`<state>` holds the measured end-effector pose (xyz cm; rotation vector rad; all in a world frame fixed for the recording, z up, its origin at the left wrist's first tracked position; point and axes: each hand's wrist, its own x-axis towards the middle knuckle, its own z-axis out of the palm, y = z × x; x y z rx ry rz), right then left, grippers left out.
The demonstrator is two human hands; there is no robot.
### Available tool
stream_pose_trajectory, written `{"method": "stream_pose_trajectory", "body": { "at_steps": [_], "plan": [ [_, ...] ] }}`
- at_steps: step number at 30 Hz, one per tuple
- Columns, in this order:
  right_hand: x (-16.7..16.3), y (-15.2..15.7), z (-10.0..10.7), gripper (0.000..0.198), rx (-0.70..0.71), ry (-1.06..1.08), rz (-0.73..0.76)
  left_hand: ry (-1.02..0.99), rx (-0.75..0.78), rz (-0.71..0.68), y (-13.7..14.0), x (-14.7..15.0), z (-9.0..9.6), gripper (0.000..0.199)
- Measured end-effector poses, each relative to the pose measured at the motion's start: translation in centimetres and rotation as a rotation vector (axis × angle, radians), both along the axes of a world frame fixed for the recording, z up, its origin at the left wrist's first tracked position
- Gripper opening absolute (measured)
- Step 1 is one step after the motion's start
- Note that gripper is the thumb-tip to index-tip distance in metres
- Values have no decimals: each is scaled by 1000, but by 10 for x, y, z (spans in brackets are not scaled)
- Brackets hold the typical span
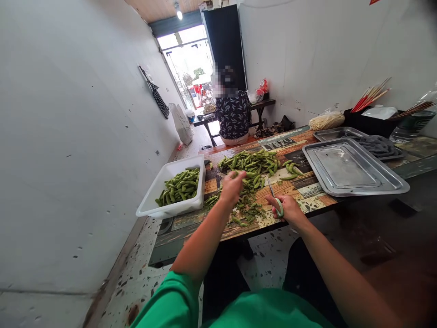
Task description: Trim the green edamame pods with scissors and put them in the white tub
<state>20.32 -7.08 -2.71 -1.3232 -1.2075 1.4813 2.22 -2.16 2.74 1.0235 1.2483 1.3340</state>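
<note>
Beyond the right grip [288, 210], tight round scissors [280, 207], green pods [251, 160]; left grip [232, 187], hold unclear

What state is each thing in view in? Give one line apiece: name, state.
Loose green pods, heaped on the table
Green scraps, scattered
White tub, uncovered, holding more pods
Scissors, held; blade opening unclear
Right hand, closed on the scissors
Left hand, raised by the heap; blurred, grip unclear
Front metal tray, set before a second tray
Grey cloth, crumpled
Ceiling lamp, lit
Co-worker, seated
</note>
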Motion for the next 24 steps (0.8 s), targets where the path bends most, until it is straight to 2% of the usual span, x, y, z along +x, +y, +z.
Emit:
{"method": "stream_pose_trajectory", "body": {
  "at_steps": [2, 4, 5, 6, 8, 10, 12, 15, 17, 19, 21, 24],
  "plan": [
    [3, 2, -4, 45, -12, 43, -7, 259, 192, 324, 3, -41, 25, 18],
    [5, 2, -5, 45, -19, 71, -4, 605, 314, 685, 7, -87, 51, 18],
    [6, 2, -4, 44, -21, 80, 9, 785, 310, 792, 9, -109, 63, 23],
    [6, 2, -3, 44, -25, 87, 23, 964, 242, 804, 11, -126, 72, 29],
    [6, 2, 0, 42, -34, 99, 42, 1264, 70, 696, 15, -142, 82, 49],
    [5, 2, 2, 41, -45, 106, 37, 1457, 33, 531, 19, -132, 77, 62],
    [3, 2, 2, 41, -55, 99, 22, 1538, 158, 336, 26, -100, 59, 54],
    [2, 3, 0, 40, -64, 79, 13, 1443, 260, -103, 43, -38, 18, 29],
    [2, 3, 0, 39, -61, 74, 14, 1330, 260, -170, 57, -4, -9, 21],
    [3, 2, 0, 38, -52, 78, 21, 1264, 231, -158, 72, 17, -26, 16],
    [4, 2, 1, 39, -47, 79, 30, 1267, 184, -146, 83, 27, -33, 12],
    [4, 3, 1, 41, -48, 85, 45, 1276, 140, -143, 88, 25, -27, 8]
  ]
}}
